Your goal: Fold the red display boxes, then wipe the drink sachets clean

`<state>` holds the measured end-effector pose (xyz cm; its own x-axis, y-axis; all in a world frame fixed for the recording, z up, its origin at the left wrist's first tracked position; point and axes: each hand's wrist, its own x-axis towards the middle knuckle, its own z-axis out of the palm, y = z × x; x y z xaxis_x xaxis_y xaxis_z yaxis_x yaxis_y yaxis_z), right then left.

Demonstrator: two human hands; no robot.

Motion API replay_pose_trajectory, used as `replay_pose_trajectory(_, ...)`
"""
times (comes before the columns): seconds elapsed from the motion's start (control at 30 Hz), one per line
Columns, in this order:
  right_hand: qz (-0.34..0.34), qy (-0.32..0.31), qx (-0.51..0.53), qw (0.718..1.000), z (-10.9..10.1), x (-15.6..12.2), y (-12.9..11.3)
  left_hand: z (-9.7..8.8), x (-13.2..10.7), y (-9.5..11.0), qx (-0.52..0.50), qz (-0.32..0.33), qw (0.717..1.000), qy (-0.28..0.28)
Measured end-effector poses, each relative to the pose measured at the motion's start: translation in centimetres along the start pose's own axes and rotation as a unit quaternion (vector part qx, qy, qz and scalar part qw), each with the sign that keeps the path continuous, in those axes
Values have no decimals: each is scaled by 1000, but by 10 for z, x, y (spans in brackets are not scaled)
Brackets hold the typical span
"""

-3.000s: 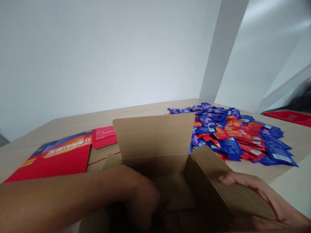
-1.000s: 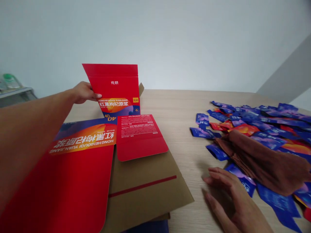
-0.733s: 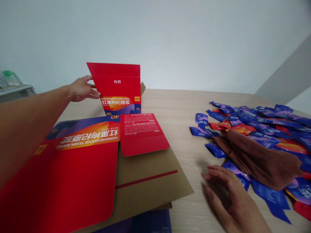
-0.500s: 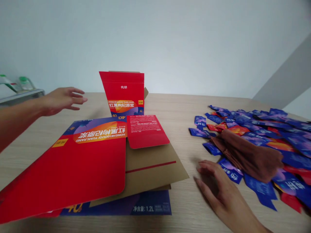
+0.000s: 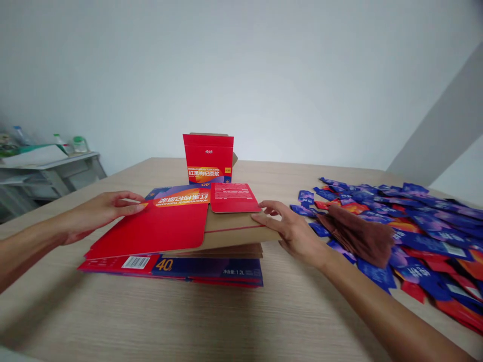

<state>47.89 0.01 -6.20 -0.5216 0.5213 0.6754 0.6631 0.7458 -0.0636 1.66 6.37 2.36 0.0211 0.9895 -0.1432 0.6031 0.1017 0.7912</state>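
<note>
A flattened red-and-blue carton point(image 5: 169, 226) with bare brown cardboard on its right side lies on top of a stack of similar flat cartons point(image 5: 211, 267). At its left edge my left hand point(image 5: 109, 211) has thumb and fingers closed on the cardboard near the yellow label. My right hand point(image 5: 290, 229) grips the right brown edge, beside the red printed flap point(image 5: 233, 197). Parts of the fingers of both hands are hidden. Behind the stack stands an opened-up carton point(image 5: 209, 156) with its red flap raised.
A pile of blue and red sachets point(image 5: 426, 221) spreads over the right side of the wooden table point(image 5: 181, 322). On it lies a brown cloth point(image 5: 358, 234). A grey side desk point(image 5: 49, 166) with bottles and papers stands at the far left, below a pale wall.
Both hands, open and off the cartons before, have come in and closed on the top flat carton's left and right edges. The view has shifted, showing more of the side desk.
</note>
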Motion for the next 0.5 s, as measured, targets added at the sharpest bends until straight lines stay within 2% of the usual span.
replay_pose_trajectory(0.07, -1, 41, 4, 999, -12, 10, -2, -6, -4, 3, -51, -22, 998, 18)
replay_pose_trajectory(0.13, 4, 95, 3, 995, -28, 21, -6, -12, -12, 14, -145, -40, 988, 17)
replay_pose_trajectory(0.2, 25, 168, 0, 985, -50, 30, -9, -15, -23, 30, -246, -2, 969, 15)
replay_pose_trajectory(0.27, 57, 254, 4, 965, -76, 36, -12, -11, -37, 50, -301, 77, 950, 26)
replay_pose_trajectory(0.33, 81, 331, 10, 940, -107, 36, -16, 1, -51, 72, -303, 150, 939, 64)
replay_pose_trajectory(0.4, 84, 383, 35, 919, -139, 29, -19, 21, -65, 94, -278, 224, 930, 90)
replay_pose_trajectory(0.43, 82, 404, 57, 909, -154, 24, -22, 33, -72, 104, -275, 261, 922, 82)
replay_pose_trajectory(0.5, 73, 444, 110, 886, -181, 10, -28, 60, -87, 124, -275, 314, 908, 26)
